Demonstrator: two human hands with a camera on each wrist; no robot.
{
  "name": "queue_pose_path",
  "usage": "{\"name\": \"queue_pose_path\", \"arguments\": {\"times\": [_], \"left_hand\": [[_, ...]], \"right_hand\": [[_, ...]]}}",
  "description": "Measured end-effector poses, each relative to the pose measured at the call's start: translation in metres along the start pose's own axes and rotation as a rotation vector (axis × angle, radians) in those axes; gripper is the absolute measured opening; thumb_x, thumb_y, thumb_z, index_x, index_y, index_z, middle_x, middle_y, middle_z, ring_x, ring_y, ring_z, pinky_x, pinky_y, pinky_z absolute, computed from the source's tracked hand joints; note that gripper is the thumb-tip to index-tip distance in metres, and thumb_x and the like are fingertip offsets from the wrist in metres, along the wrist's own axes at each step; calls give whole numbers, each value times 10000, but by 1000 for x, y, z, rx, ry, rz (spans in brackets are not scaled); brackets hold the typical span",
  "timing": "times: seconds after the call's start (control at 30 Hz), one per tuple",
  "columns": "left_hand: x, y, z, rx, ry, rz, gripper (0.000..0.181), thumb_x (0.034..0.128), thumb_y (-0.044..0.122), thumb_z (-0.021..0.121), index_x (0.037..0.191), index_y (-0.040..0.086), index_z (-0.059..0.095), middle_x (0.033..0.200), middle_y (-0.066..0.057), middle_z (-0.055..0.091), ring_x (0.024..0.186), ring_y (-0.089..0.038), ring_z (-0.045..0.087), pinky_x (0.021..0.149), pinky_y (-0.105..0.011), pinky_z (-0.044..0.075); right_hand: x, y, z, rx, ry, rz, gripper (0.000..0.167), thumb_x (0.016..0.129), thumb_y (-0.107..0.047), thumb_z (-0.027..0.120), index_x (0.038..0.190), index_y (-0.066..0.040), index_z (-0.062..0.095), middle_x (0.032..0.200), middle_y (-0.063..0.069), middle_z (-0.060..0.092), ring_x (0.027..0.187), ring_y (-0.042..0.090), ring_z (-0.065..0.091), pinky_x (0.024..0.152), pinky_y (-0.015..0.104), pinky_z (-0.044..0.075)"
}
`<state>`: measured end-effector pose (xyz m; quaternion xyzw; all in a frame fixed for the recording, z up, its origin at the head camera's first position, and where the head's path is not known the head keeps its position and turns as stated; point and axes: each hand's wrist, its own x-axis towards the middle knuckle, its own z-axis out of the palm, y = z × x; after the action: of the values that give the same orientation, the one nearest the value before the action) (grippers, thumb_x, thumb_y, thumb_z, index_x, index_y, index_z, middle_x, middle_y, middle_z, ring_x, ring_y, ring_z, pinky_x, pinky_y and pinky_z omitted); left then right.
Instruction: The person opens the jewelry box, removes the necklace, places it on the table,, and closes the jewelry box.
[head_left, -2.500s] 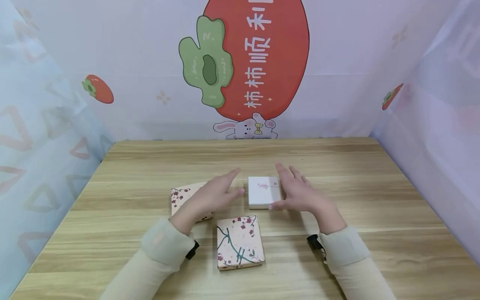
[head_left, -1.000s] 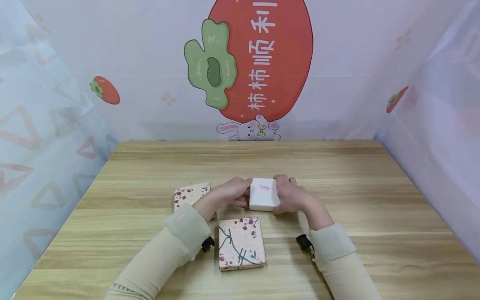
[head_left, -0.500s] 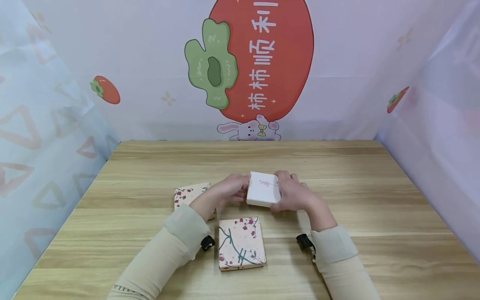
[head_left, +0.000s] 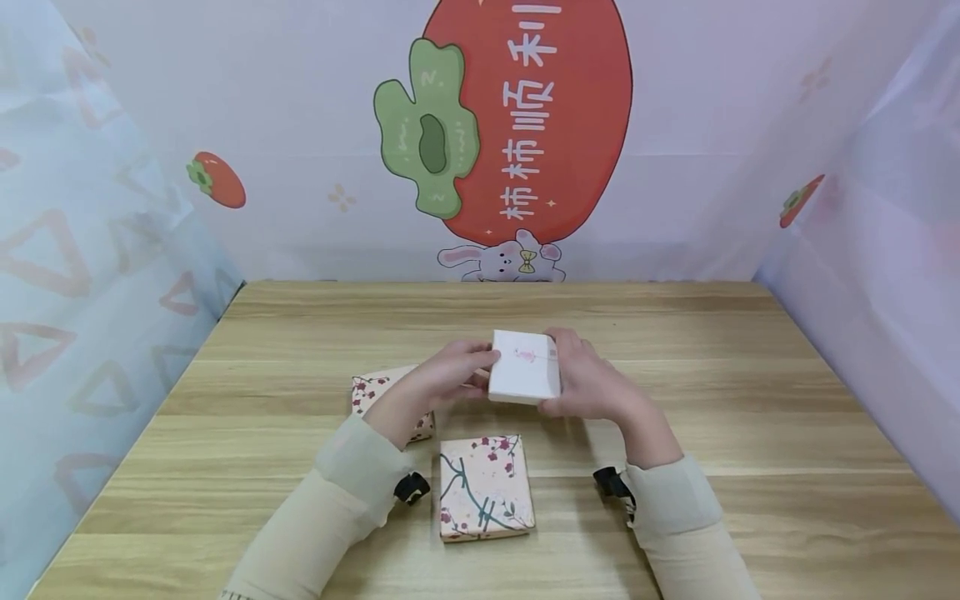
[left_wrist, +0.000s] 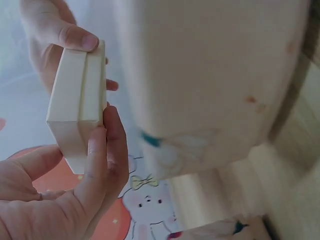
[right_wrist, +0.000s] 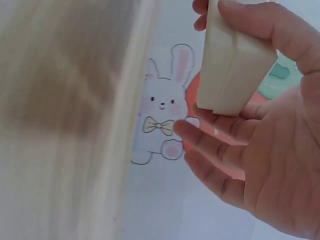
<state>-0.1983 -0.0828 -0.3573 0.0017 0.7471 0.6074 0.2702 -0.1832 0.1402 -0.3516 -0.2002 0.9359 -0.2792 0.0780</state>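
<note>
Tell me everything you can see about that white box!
The white box is flat and squarish, maybe cardboard, with a small pink drawing on top. A seam runs along its sides, like a lid's edge, and it looks closed. It's tilted, above the wooden table, held by the left hand and right hand.

Bright, even head view, soft shadows on tabletop, 2 dimmer wrist views, foregrounds blurred

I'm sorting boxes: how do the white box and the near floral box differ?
The white box bears a small pink print; the near floral box has red blossoms and green lines. The white box is held up by the left hand and right hand; the near floral box lies on the table. Both look flat and squarish.
</note>
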Motion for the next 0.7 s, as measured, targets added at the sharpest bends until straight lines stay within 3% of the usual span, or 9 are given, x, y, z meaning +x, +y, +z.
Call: {"name": "queue_pose_path", "arguments": {"times": [0.2,0.4,0.7], "left_hand": [[-16,3,-4,-46,24,44,572,1043,269,512,1546,90,306,1364,-178,550,1024,-247,646,965,-386,549],[-30,3,-8,-60,14,103,556,1042,265,511,1553,200,301,1378,-185,560,994,-233,664,964,-400,547],[-46,2,-10,-107,27,165,552,1041,259,515,1551,213,306,1366,-201,569,960,-215,660,912,-371,566]], "right_hand": [[-2,-5,-7,79,26,-111,1069,664,-127,887,1489,65,234,1422,217,424,1267,324,452,1126,515,384],[-3,-10,-9,111,1,-116,1057,683,-125,890,1504,11,238,1458,162,403,1320,305,406,1144,523,369],[-8,-18,-16,155,4,-173,1034,694,-172,904,1493,-49,261,1379,85,436,1243,259,429,1071,500,432]]}}
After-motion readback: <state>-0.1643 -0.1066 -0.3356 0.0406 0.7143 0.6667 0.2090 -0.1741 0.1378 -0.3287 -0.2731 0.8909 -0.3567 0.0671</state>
